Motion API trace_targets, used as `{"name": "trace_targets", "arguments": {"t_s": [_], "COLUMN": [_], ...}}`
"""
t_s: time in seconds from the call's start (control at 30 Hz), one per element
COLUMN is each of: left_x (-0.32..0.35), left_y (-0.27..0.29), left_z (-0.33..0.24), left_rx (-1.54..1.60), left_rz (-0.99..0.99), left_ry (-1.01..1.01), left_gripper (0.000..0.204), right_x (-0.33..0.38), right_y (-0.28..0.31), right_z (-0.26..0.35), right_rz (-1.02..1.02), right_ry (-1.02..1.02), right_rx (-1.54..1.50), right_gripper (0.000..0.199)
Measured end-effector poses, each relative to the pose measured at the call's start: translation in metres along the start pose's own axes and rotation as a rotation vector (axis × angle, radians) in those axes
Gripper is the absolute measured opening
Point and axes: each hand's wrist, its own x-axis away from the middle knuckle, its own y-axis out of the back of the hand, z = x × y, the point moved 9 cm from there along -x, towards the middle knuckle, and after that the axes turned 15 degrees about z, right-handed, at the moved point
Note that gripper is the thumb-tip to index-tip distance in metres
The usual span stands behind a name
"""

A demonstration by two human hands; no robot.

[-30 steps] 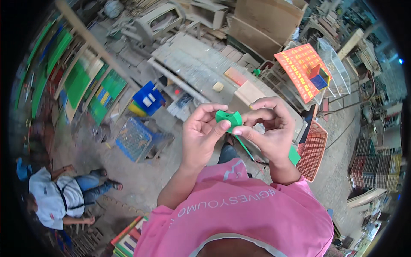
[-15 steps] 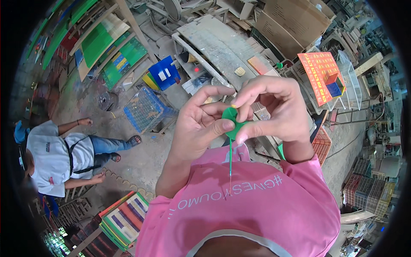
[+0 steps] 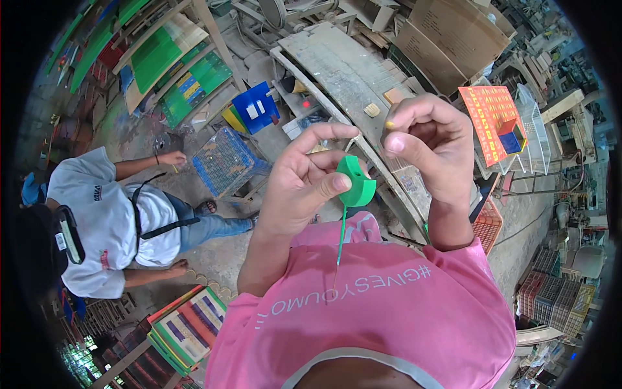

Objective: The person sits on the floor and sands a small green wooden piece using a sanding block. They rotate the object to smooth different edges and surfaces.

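My left hand (image 3: pixel 304 185) pinches a small round green wooden piece (image 3: pixel 356 183) between thumb and fingers, held up in front of my pink shirt. A thin green stick (image 3: pixel 341 237) hangs down from the piece. My right hand (image 3: pixel 431 146) hovers just to the right of the piece with fingers curled and thumb pressed to the forefinger; whether it pinches something small I cannot tell. The two hands are a little apart.
A person in a white shirt and jeans (image 3: pixel 123 223) crouches on the floor at left. A long grey workbench (image 3: pixel 337 71) lies ahead, with a blue wire crate (image 3: pixel 227 162), green painted boards (image 3: pixel 168 58), an orange patterned panel (image 3: pixel 492 120) and striped boards (image 3: pixel 188 327) around.
My right hand has let go of the green piece and drawn up and to the right. The view tilted so the crouching person appears larger at left.
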Motion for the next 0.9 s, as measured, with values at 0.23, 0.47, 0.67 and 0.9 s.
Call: {"name": "trace_targets", "arguments": {"t_s": [0.23,0.47,0.67,0.9], "left_x": [-0.006,-0.012,-0.014,-0.013], "left_y": [0.002,-0.004,-0.011,-0.014], "left_z": [0.006,0.004,0.003,0.003], "left_rx": [-0.007,0.0,-0.005,-0.056], "left_rz": [0.05,0.062,0.117,0.115], "left_ry": [0.009,-0.009,-0.009,-0.06], "left_gripper": [0.065,0.053,0.053,0.051], "right_x": [0.005,0.008,0.02,0.027], "right_y": [-0.022,-0.014,0.0,-0.015], "right_z": [0.005,-0.007,-0.006,0.005], "right_rz": [0.199,0.129,0.035,0.1], "right_ry": [0.053,-0.095,-0.066,0.01], "right_rx": [0.14,0.016,-0.08,0.087], "right_gripper": [0.026,0.023,0.023,0.023]}}
